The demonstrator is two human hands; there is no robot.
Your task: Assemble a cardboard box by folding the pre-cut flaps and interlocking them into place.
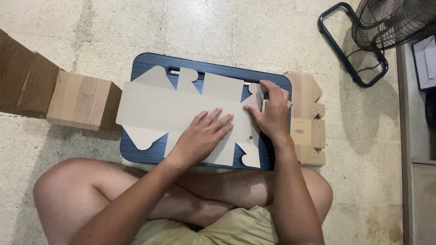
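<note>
Knees [136, 190]: crossed, nearest the camera, just below the board.
Blank [181, 109]: a flat grey carton blank, laid printed side down on the blue board [145, 63].
Left hand [202, 136]: spread flat, pressed on the blank's middle, nothing grasped.
Right hand [272, 113]: fingers curled on the right end flap, which is being pinched.
Method: the panel is best held down firmly while the flap is creased along its score.
Stack [309, 118]: wood-print blanks, just right of the board.
Boxes [77, 100]: folded, at left.
</note>
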